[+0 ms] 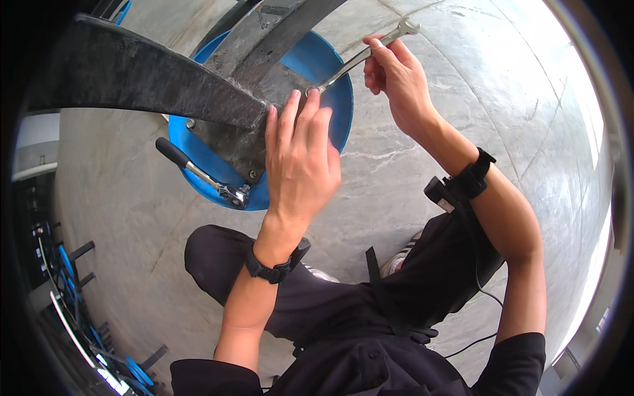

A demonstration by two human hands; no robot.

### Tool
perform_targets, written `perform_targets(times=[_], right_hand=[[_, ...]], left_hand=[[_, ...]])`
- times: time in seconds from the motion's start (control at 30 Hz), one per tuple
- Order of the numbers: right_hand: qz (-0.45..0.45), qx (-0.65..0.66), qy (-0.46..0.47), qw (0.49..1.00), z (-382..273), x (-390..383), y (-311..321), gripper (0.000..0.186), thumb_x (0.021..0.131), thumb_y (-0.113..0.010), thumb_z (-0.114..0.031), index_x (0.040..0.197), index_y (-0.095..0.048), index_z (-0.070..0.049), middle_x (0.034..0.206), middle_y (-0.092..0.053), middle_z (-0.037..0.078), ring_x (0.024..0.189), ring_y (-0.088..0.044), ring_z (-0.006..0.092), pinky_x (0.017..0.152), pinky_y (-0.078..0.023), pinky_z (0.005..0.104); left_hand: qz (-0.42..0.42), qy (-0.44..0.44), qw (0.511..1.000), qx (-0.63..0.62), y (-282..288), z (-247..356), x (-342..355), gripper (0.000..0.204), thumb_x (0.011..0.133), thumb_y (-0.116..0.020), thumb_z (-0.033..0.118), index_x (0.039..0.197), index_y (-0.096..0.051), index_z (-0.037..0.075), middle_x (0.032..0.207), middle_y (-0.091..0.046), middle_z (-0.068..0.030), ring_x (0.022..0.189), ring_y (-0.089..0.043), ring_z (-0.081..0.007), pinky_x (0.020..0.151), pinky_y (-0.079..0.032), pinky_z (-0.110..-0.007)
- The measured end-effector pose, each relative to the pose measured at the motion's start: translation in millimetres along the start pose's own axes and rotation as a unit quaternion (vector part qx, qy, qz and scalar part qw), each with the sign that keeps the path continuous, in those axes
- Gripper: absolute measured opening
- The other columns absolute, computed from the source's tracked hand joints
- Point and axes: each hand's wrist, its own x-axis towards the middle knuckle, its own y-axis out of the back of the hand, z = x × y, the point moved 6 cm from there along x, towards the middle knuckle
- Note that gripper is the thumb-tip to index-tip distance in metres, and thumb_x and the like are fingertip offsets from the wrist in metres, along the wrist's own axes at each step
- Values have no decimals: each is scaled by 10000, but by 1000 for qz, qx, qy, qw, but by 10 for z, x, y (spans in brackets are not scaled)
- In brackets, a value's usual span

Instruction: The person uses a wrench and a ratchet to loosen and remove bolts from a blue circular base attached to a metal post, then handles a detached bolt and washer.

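A silver combination wrench (360,59) slants across the right side of a blue round base (345,109), its ring end down at a dark metal plate (221,146). Near its upper, open-jawed end, my right hand (404,82) pinches the shaft between thumb and fingers. My left hand (300,155) is open, fingers stretched out over the plate, with fingertips at the wrench's ring end. What the ring end sits on is hidden by those fingertips. A ratchet (206,178) with a black handle rests on the base's near left edge, its head close to a bolt (252,174) in the plate.
Thick black metal beams (152,79) rise from the plate toward the upper left and top. Grey stone-like floor (422,171) surrounds the base. My bent knees (214,254) are close in front. At the far left stand dark racks with blue parts (69,270).
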Motion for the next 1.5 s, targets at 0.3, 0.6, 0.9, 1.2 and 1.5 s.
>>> perform_targets(times=[0.3, 0.6, 0.9, 1.2, 1.5], right_hand=[[-3, -127, 158, 979, -204, 48, -183, 273, 1038, -428, -292, 1027, -567, -57, 614, -482, -6, 528, -444, 66, 492, -356, 213], [15, -37, 77, 996, -84, -52, -46, 287, 1038, -421, -304, 998, -533, -42, 610, -491, 3, 510, -425, 82, 486, -338, 236], [-15, 32, 29, 999, -20, -211, -92, 121, 953, -491, -170, 928, -485, -52, 740, -676, 113, 528, -534, 105, 501, -399, 238], [-81, -107, 66, 989, -266, -1022, -85, 105, 960, -526, -62, 960, -424, -36, 963, -705, 173, 751, -638, 126, 695, -521, 274], [-125, -186, 128, 966, 11, -1261, -83, 149, 942, -563, -71, 973, -431, -9, 971, -711, 188, 863, -672, 149, 749, -522, 292]], left_hand=[[11, -9, 1000, -12, 21, 36, -24, 399, 821, -569, 54, 1219, -541, 55, 1369, -511, -148, 1320, -428, -346, 1097, -298, -521], [28, -20, 999, 8, 53, 50, -31, 437, 788, -617, 74, 1220, -549, 58, 1377, -502, -147, 1295, -451, -339, 1080, -329, -508], [76, 7, 997, -7, 116, -59, -67, 547, 782, -632, 98, 1303, -478, 30, 1384, -475, -216, 1286, -456, -370, 1076, -336, -496], [41, 13, 999, 14, 70, -51, -98, 466, 860, -558, 170, 1302, -492, 36, 1402, -478, -190, 1317, -433, -368, 1075, -331, -498], [-6, 16, 1000, 0, 26, -29, -64, 494, 840, -570, 146, 1315, -487, 42, 1398, -485, -165, 1354, -393, -350, 1092, -295, -538]])
